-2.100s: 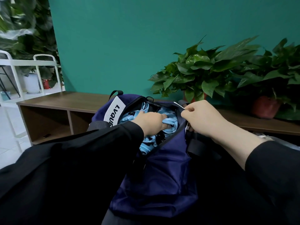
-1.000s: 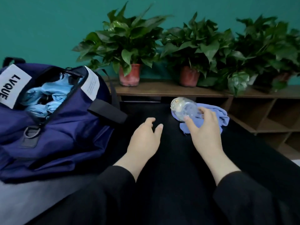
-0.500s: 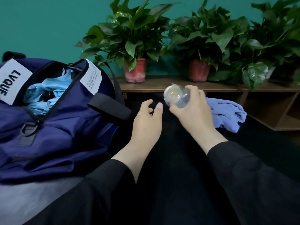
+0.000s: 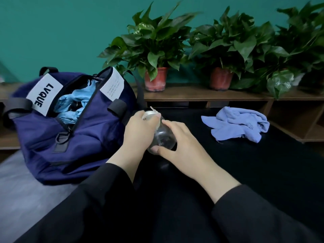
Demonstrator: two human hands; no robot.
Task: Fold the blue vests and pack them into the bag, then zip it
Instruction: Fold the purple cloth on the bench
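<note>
A navy bag (image 4: 84, 137) with a white LVQUE label lies unzipped at the left, with light blue vests (image 4: 70, 106) bunched inside its mouth. Beside the bag's right end I hold a clear bottle (image 4: 163, 135) with both hands. My left hand (image 4: 140, 130) grips its silver cap end, and my right hand (image 4: 180, 142) wraps its clear body from the right. A crumpled blue cloth (image 4: 238, 125) lies on the black table surface (image 4: 245, 163) at the right, apart from both hands.
A low wooden shelf (image 4: 201, 96) runs behind the table along the teal wall, carrying potted plants (image 4: 156, 55). Open shelf cubbies show at the far right (image 4: 298, 123). A grey surface (image 4: 21, 190) lies at the lower left.
The right hand picked the bottle up off the blue cloth and carried it left toward the bag. The left hand, open before, now grips the bottle's cap end.
</note>
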